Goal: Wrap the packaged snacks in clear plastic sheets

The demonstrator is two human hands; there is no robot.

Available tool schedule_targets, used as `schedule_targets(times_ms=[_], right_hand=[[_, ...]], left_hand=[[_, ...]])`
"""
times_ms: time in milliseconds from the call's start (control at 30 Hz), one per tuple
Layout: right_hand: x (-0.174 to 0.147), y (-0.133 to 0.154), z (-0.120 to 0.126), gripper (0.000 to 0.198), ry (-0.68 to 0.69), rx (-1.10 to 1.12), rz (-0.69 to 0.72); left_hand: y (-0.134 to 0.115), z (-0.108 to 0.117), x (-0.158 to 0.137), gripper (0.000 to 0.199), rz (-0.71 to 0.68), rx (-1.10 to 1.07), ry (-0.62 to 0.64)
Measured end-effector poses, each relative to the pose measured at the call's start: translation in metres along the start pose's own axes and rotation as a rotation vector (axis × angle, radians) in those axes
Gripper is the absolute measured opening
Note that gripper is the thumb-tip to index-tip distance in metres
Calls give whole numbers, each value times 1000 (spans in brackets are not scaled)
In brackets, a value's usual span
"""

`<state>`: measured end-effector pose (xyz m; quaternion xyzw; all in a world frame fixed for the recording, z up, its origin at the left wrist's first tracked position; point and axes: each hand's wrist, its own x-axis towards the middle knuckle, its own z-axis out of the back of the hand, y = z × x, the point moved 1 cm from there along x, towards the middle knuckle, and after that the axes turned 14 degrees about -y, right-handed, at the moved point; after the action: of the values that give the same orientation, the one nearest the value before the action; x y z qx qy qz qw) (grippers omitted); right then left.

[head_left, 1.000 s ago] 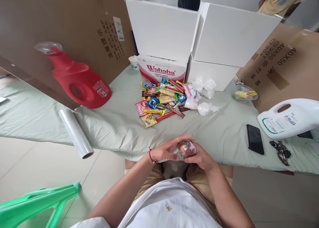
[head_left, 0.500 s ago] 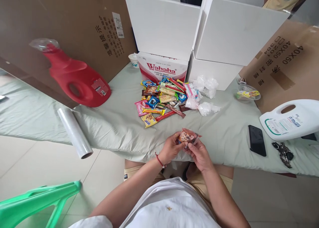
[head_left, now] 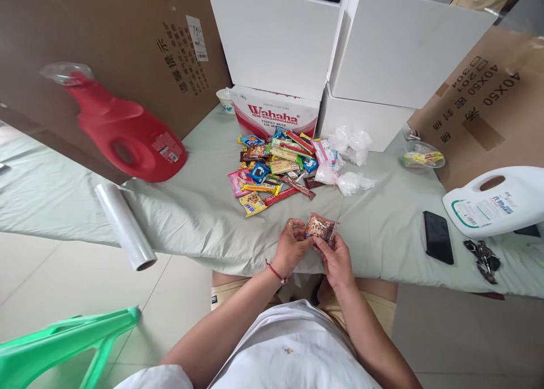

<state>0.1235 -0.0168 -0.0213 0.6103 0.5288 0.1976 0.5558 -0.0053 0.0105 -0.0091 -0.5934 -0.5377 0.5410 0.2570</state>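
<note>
Over the table's front edge, a small brown cookie packet [head_left: 320, 228] is held between my two hands, its printed cookie facing up. My left hand [head_left: 292, 246], with a red string bracelet at the wrist, pinches the packet's lower left side, fingers curled. Gripping its lower right side is my right hand [head_left: 339, 260], thumb on top. Clear film shows at the packet's right edge. Beyond the hands lies a heap of wrapped snacks [head_left: 285, 165], with a yellow cookie packet [head_left: 252, 204] at its near edge. Crumpled clear plastic bags [head_left: 351, 183] lie right of the heap.
A Wahaba-style printed carton [head_left: 276, 114] and white boxes [head_left: 408, 49] stand behind. To the left are a red jug [head_left: 131, 134] and a film roll [head_left: 126, 227]. Rightward lie a phone [head_left: 438, 237], keys [head_left: 483, 261] and a white detergent bottle [head_left: 497, 202]. A green stool [head_left: 102, 326] stands lower left.
The cookie packet has turned flatter, showing its printed face more fully. My left fingers have shifted from around its left side to its lower left edge. The view has tilted slightly.
</note>
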Motion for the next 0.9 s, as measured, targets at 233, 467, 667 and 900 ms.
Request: schedule_targets(times_ms=[233,467,667,900], right_hand=[[1,5,6,45,16,52,-76],[-7,11,8,35,-7,157,-238],[-11,11,24,38,-79,132,-317],[-24,9,42,44,-127,-11,-296]], left_hand=[[-10,2,-5,51,128,5,254],[2,-2,-8,47,50,81,119],[21,-6,-14,43,-75,249,51],[26,-10,-23,44,-142,438,148]])
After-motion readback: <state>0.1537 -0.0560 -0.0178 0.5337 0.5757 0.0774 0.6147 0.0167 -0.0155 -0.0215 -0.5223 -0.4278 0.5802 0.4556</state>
